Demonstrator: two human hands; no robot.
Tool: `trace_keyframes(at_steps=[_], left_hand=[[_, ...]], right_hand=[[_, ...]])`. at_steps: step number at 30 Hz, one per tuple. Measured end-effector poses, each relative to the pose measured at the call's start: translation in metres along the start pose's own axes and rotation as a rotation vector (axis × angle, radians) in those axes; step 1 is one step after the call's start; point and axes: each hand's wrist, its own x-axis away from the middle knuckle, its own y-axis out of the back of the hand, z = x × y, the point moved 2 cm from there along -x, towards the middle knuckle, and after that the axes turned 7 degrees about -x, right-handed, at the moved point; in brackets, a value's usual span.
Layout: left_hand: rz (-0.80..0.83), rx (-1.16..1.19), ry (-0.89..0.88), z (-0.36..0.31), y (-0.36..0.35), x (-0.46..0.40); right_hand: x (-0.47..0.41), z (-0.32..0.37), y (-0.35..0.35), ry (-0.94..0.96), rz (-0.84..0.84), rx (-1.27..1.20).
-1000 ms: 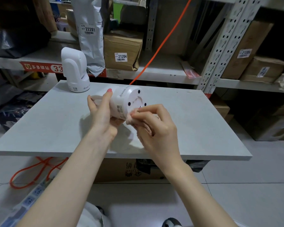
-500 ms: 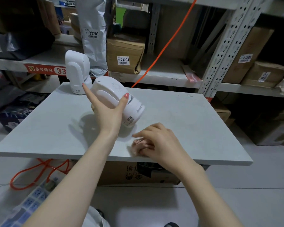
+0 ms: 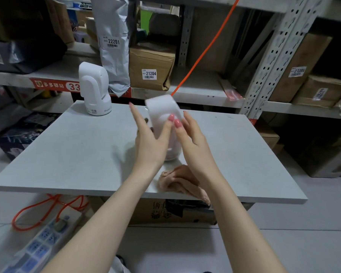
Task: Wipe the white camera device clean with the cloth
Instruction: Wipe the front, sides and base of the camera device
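Note:
A white camera device (image 3: 161, 109) stands upright over the middle of the grey table (image 3: 77, 150), held from both sides. My left hand (image 3: 150, 142) grips its left side, thumb across the front. My right hand (image 3: 191, 138) presses on its right side with the thumb beside the left thumb. The device's lower part is hidden behind my hands. A crumpled pink cloth (image 3: 177, 180) lies loose on the table near the front edge, partly under my right forearm.
A second white camera device (image 3: 95, 89) stands at the table's back left corner. Shelves behind hold cardboard boxes (image 3: 150, 69) and a grey parcel bag (image 3: 112, 42). An orange cable (image 3: 207, 44) runs diagonally behind. A power strip (image 3: 41, 245) lies on the floor, lower left.
My right hand let go of the cloth on the table and rose to the device. The device turned from tilted to upright, now held by both hands.

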Motion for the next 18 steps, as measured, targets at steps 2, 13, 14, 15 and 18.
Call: trace_keyframes(at_steps=[2,13,14,15,18], left_hand=[[0.131,0.038,0.066,-0.001,-0.003,0.004],[0.079,-0.012,0.074,0.011,-0.004,-0.025],[0.065,-0.079,0.024,0.011,-0.005,-0.025],[0.047,-0.119,-0.015,0.012,-0.005,-0.025],[0.083,-0.08,-0.076,0.011,-0.01,-0.02]], right_hand=[[-0.007,-0.003,0.0,-0.012,-0.026,-0.076],[-0.044,-0.018,0.004,-0.019,-0.144,-0.089],[-0.048,-0.018,0.006,-0.015,-0.138,-0.068],[-0.051,-0.019,0.007,-0.006,-0.132,-0.066],[-0.056,-0.021,0.011,-0.002,-0.14,-0.036]])
